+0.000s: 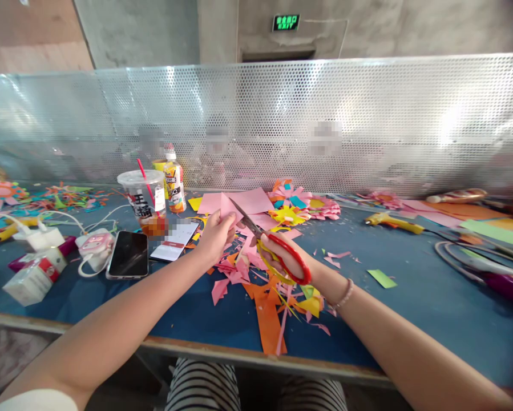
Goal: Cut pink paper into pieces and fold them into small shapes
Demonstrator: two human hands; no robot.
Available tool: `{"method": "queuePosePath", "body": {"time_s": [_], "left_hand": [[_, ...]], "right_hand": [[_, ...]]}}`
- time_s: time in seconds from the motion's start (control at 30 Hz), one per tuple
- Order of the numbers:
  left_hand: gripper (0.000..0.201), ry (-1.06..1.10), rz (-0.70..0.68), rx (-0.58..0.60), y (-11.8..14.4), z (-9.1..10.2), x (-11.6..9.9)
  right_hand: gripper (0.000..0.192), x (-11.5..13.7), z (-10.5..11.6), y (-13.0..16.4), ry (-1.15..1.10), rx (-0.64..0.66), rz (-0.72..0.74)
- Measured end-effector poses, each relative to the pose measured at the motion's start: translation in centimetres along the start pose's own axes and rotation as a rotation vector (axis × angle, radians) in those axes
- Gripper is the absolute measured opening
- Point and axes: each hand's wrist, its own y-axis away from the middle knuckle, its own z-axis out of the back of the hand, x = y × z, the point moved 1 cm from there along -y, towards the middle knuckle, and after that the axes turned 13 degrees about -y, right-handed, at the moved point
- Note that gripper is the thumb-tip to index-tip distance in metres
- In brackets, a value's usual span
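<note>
My left hand point(217, 237) is closed on a small piece of pink paper point(230, 208), pinched between thumb and fingers. In my right hand point(277, 251) is a pair of scissors point(291, 260) with red and yellow handles. Their blades point up and left, right beside the pink piece; whether they touch it I cannot tell. Below both hands lies a heap of pink paper scraps point(239, 265), with an orange strip point(270, 319) reaching toward the table's front edge. Behind the hands rest larger pink sheets point(254, 201) and several paper flowers point(290, 214).
To the left stand a plastic cup point(142, 200) with a red straw, a bottle point(176, 185), a black phone point(129, 254) and a lit phone point(174, 242). A yellow glue gun point(395, 223) with a cable lies at right. A perforated metal screen point(277, 125) borders the table's back.
</note>
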Motion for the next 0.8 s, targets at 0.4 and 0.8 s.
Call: {"method": "queuePosePath", "body": {"time_s": [0.4,0.8], "left_hand": [[0.029,-0.012,-0.007,0.097,0.2,-0.4,0.7],[0.025,-0.071,0.02,0.104,0.3,-0.6,1.0]], "right_hand": [[0.042,-0.4,0.2,-0.3,-0.095,0.134,0.025],[0.041,-0.3,-0.1,-0.2,-0.12,0.139,0.0]]}}
